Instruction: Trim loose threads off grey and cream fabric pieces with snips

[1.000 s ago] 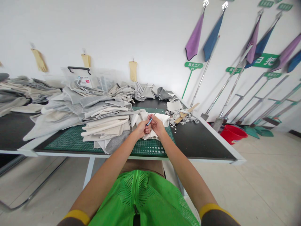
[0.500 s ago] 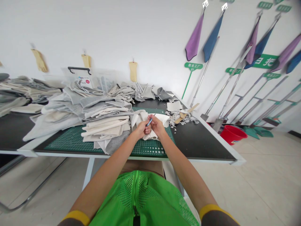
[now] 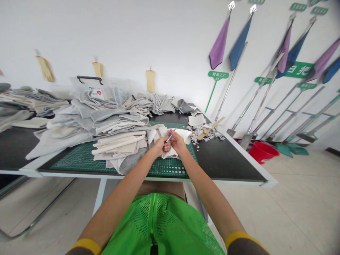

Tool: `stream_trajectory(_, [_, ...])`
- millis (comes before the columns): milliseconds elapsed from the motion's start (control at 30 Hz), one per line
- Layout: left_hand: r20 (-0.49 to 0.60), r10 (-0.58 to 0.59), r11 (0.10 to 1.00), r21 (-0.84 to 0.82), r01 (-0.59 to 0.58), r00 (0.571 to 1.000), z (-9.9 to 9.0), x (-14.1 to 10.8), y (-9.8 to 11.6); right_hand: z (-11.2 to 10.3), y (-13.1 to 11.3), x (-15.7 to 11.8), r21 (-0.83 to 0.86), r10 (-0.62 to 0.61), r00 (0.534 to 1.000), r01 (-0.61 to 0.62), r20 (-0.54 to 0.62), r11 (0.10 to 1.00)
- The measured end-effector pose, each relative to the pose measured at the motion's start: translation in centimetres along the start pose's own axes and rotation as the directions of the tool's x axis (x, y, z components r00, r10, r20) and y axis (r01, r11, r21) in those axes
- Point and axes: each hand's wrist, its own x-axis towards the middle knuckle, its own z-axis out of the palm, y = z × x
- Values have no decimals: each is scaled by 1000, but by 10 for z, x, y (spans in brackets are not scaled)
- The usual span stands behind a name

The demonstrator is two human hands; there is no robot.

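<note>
My left hand (image 3: 160, 145) and my right hand (image 3: 177, 142) meet above the cutting mat (image 3: 172, 170), both closed. Between them is a slim blue pen-shaped tool (image 3: 168, 138) with a thin dark tip pointing up and away; its exact kind is too small to make out. Fingers of both hands close around it. Under and behind my hands lies a crumpled off-white cloth (image 3: 183, 134), partly hidden by them. Just left of my left hand rises a stack of folded grey and cream cloths (image 3: 120, 141).
Cloth scraps (image 3: 205, 131) and a tan strip lie right of the mat on the black table (image 3: 225, 159). More cloth piles (image 3: 69, 124) and a clear box (image 3: 89, 85) stand left and behind. A red bucket (image 3: 262, 151) and long-handled tools stand on the floor at right.
</note>
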Motion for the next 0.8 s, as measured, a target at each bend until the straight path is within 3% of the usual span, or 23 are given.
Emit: stream_trajectory(800, [10,-4,1000,-4,4,1000,0,-1,1,0,0,-1,15,1,1000,-1,-1,1000])
